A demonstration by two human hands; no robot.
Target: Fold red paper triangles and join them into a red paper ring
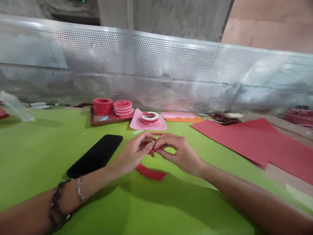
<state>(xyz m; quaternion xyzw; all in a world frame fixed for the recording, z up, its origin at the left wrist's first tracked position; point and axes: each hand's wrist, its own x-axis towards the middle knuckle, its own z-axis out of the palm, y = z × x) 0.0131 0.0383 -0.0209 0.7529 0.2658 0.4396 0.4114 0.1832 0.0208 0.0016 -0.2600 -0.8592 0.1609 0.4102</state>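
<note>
A small piece of red paper (155, 149) is pinched between my two hands above the green tabletop. My left hand (137, 150), its wrist wearing bracelets, closes on the paper's left side. On the other side, the thumb and fingers of my right hand (178, 150) grip it too. Most of the piece hides behind my fingers. Just beyond them shows part of a red paper ring (156, 133). Nearer to me, a curved red paper strip (151, 173) with a scalloped edge lies on the table.
Left of my hands lies a black phone (96, 156). Stacks of red rings (102, 107) and pink rings (123, 108) stand on a brown tray (110, 122). More rings (150, 119) sit on pink paper (135, 125). Red sheets (241, 138) lie right; a perforated metal screen (156, 68) stands behind.
</note>
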